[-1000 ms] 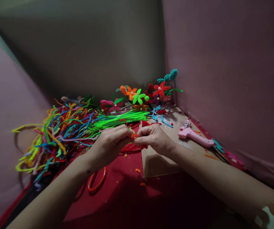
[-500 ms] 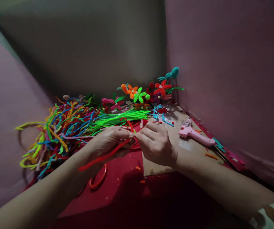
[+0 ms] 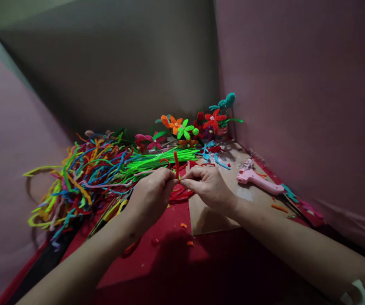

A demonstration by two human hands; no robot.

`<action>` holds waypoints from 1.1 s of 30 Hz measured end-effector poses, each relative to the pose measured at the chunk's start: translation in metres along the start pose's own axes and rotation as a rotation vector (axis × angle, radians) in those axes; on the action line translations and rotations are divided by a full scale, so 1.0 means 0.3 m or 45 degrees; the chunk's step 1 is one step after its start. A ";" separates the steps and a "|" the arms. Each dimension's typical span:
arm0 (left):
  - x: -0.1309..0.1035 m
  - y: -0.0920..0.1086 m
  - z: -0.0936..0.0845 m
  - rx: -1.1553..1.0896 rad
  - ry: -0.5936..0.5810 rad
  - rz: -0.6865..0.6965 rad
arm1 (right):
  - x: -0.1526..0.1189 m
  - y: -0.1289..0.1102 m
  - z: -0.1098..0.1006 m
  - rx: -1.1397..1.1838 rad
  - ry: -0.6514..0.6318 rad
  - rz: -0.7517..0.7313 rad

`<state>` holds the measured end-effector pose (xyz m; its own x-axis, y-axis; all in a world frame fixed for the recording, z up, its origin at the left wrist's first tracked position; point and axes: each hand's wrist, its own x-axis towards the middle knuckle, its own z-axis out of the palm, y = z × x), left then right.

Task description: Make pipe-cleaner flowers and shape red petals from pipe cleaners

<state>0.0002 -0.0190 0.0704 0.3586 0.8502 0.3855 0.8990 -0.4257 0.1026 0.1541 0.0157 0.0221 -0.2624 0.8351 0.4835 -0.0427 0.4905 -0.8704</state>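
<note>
Now pinching red pipe cleaner (image 3: 176,164), swung upright from trailing leftward, at its base with fingers of left hand (image 3: 152,191) and right hand (image 3: 213,190); likely mid-twist.

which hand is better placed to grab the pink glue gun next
Probably the right hand: it is nearer the pink glue gun, while the left hand is farther across. Both are busy at the red strip.

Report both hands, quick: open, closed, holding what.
Left hand: closed, fingertips pinching an upright red fuzzy strip.
Right hand: closed, thumb and finger pinched at the strip's base; exactly what they grip is too small to tell.
</note>
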 end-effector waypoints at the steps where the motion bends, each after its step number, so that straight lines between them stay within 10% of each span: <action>1: -0.009 0.006 0.011 0.124 0.053 0.049 | -0.001 0.000 0.002 -0.017 0.019 -0.009; 12: 0.011 0.027 -0.009 0.419 -0.285 0.230 | -0.019 0.025 0.016 -0.332 0.087 -0.274; 25: 0.034 -0.017 -0.014 -0.102 -0.290 0.230 | -0.038 0.040 0.030 -0.454 0.253 -0.582; 33: 0.042 -0.002 -0.014 -0.120 -0.175 0.233 | -0.025 0.026 0.018 -0.645 0.285 -0.424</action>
<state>0.0031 -0.0093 0.0791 0.5498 0.7879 0.2774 0.7911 -0.5977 0.1299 0.1506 0.0119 0.0112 -0.1041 0.6229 0.7753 0.3877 0.7433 -0.5451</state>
